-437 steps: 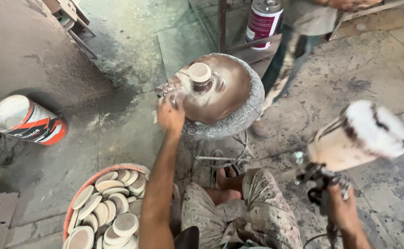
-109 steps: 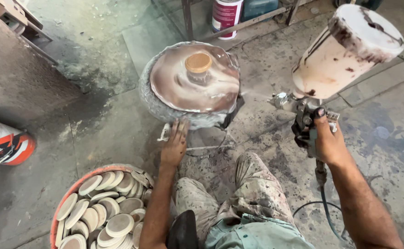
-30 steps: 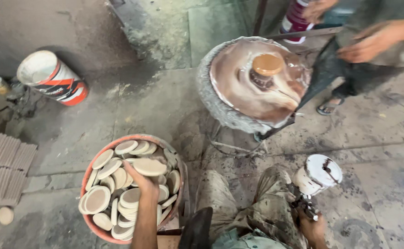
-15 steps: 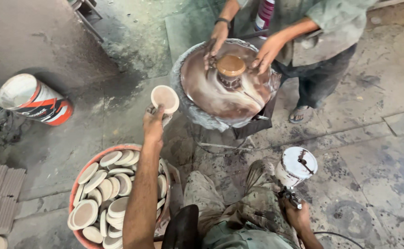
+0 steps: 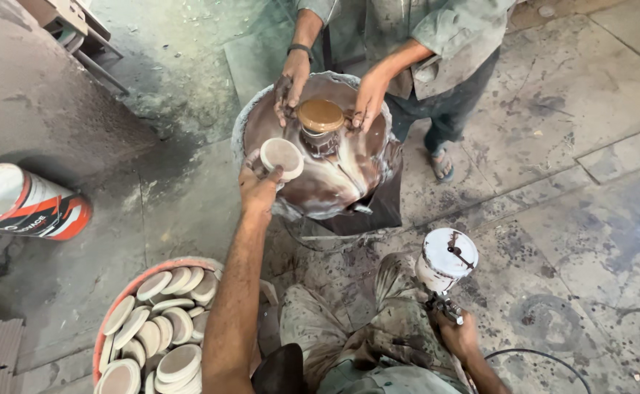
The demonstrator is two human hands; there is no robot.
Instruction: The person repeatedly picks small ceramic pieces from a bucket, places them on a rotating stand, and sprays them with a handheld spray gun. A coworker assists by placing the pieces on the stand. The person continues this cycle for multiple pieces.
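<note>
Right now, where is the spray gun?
In the head view the spray gun is at lower right, held low in the right hand above the knee, apart from the turntable.

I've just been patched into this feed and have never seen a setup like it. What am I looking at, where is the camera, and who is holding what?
There is no machine here: a person is working with bare hands. The one picture comes from a camera on that person's head, looking down past their knees at a stained concrete floor.

Their left hand holds a small pale disc over a round glaze-smeared stand. Their right hand grips a spray gun with a white cup, low beside the knee.

Across the stand, a co-worker has both hands at a brown-topped piece in its middle.

On the floor, lower left, a tub holds many more pale discs. A bucket lies on its side at the far left.
</note>
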